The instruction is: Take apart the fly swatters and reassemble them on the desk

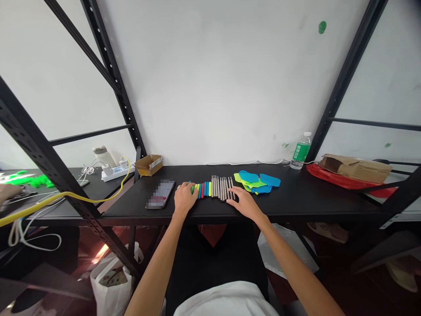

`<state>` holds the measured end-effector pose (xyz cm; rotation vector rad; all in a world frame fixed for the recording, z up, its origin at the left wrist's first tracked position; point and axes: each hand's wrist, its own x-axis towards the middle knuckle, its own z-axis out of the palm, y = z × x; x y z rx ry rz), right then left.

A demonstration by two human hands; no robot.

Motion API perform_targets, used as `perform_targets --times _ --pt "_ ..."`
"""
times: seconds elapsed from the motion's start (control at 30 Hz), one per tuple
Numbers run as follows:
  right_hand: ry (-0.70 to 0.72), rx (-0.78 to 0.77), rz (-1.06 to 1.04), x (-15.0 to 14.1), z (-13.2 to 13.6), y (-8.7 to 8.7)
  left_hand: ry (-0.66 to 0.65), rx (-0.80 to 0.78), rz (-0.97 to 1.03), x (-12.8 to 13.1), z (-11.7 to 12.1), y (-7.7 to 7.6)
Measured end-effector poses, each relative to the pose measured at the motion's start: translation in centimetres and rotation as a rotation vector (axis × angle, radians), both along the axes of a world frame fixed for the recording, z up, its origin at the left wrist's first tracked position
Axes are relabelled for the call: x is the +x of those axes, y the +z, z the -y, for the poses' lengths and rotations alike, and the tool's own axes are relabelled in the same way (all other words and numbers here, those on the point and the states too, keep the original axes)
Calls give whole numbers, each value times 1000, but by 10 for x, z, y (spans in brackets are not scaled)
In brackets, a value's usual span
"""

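A row of short coloured sticks [204,189] in blue, red and yellow lies side by side on the black table. Slim grey metallic rods with dark lower ends [219,188] continue that row on the right. My left hand [185,198] rests at the row's left end, fingers curled, with a green stick [192,189] showing between thumb and fingers. It hides part of the coloured sticks. At the right end, my right hand [245,203] touches the last grey rods, its thumb and fingers apart. Just beyond it lies a loose pile of blue and yellow-green flat pieces [258,181].
Left of the row are a phone [160,194] and a small open cardboard box [149,165]. A water bottle [301,151] and a brown package [355,167] on red plastic stand to the right. A yellow cable [75,195] crosses a black shelf post. Another person's hand [9,192] shows far left.
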<state>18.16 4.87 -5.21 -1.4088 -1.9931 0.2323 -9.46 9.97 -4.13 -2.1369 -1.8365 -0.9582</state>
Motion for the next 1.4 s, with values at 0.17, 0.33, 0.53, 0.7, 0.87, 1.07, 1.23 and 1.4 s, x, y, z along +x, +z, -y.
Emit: perform_targets --times 0.17,0.33,0.53,0.7,0.87,1.07,1.23,1.4 --pt "10 12 -13 0 -1 1 34 -62 140 -4 1 2" --pt "37 26 -49 -1 1 6 37 -73 139 -3 2 5" --pt "74 24 -82 -1 3 10 0 -73 200 -14 15 2" --pt "71 27 -105 1 1 8 -83 -19 55 -27 35 -10" --pt "60 34 -102 1 1 7 -90 -2 -37 -23 46 -12" --pt "37 17 -88 0 1 6 -99 34 -21 -20 48 -11" --pt "35 5 -93 1 0 6 -72 76 -13 -19 50 -14" --pt "39 27 -117 0 1 7 -45 105 -33 -16 51 -14"
